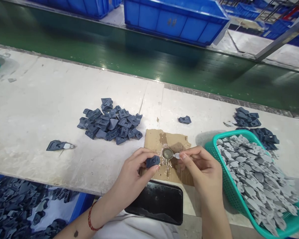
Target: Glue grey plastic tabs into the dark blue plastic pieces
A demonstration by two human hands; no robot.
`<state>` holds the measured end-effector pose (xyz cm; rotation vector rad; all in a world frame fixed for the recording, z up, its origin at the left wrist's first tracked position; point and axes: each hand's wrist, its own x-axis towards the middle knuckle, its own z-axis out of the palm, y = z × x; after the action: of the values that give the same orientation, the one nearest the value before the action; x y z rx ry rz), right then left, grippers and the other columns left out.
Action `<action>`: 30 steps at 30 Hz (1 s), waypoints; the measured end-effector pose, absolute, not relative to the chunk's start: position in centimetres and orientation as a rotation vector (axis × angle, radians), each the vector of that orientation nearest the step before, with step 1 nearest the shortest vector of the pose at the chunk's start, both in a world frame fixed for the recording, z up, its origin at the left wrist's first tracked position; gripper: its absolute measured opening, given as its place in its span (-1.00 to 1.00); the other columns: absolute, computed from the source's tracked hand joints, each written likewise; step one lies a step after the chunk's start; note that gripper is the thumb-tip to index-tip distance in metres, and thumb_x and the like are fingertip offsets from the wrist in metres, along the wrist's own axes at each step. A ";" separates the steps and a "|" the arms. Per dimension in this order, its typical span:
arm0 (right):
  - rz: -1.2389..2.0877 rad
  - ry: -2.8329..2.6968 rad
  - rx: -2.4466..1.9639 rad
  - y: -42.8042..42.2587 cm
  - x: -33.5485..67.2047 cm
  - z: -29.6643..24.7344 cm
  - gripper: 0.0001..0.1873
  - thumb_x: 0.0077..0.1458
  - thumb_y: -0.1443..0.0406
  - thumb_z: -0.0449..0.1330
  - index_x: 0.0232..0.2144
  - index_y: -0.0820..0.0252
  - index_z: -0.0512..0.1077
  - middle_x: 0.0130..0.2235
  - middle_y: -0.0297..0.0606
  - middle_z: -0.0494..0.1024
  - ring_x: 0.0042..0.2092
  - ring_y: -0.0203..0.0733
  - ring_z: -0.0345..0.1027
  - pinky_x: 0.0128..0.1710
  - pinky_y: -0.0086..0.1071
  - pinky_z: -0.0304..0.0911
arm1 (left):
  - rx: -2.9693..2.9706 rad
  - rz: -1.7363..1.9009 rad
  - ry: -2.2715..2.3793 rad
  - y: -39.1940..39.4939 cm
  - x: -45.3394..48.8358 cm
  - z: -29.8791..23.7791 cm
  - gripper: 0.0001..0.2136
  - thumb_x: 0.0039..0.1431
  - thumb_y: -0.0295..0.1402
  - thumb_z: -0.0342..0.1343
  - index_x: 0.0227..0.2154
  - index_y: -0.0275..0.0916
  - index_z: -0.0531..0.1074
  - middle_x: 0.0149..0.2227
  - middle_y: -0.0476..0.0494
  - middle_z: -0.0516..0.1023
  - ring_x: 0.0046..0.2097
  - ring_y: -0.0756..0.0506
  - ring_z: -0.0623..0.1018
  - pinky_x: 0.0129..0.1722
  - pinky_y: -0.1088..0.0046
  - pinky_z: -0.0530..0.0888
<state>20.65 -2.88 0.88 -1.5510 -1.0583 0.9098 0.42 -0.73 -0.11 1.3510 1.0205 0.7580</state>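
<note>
My left hand (133,174) pinches a small dark blue plastic piece (152,161) between thumb and fingers, just left of a round glue cap (167,153). The cap sits on a stained scrap of cardboard (154,139). My right hand (201,166) pinches a small light grey part (176,155), whose tip touches the cap's right edge. Both hands hover low over the cardboard, close together.
A pile of dark blue pieces (109,121) lies behind the cardboard, one alone (184,119), another pile (254,124) at right. A teal basket (229,186) of grey parts stands at right. A black phone (156,202) lies at the table's edge. Green conveyor (149,59) and blue crates (174,20) behind.
</note>
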 end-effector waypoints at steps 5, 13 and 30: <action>1.064 -0.991 -1.427 -2.7 19.5 1.7 -0.79 0.16 0.20 0.39 -0.46 0.14 0.52 -0.54 -0.37 0.55 -0.53 -0.35 0.40 -0.52 -0.53 0.35 | 1.359 0.731 1.039 -0.7 0.5 -0.1 -0.87 0.32 -0.32 0.19 -0.14 -0.18 0.57 -0.08 -0.12 0.52 -0.27 -0.02 0.48 -0.34 0.50 0.40; 1.141 -1.086 -1.401 -2.5 18.2 1.5 -0.77 0.20 0.21 0.36 -0.47 0.16 0.51 -0.53 -0.36 0.56 -0.53 -0.35 0.40 -0.51 -0.53 0.34 | 1.366 0.731 1.036 -0.8 0.5 -0.2 -0.85 0.32 -0.31 0.19 -0.12 -0.20 0.55 -0.11 -0.13 0.52 -0.25 -0.04 0.50 -0.33 0.48 0.42; 1.292 -1.157 -1.438 -2.5 18.0 1.1 -0.67 0.25 0.10 0.30 -0.48 0.16 0.45 -0.52 -0.36 0.51 -0.50 -0.34 0.34 -0.49 -0.48 0.27 | 1.386 0.752 0.958 -0.8 0.4 -0.4 -0.85 0.38 -0.33 0.14 -0.11 -0.22 0.56 -0.14 -0.10 0.50 -0.19 -0.04 0.49 -0.27 0.48 0.39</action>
<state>17.99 -2.46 1.07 -1.4384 -1.1566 1.2920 0.37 -0.78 -0.38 1.3864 0.9584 0.7515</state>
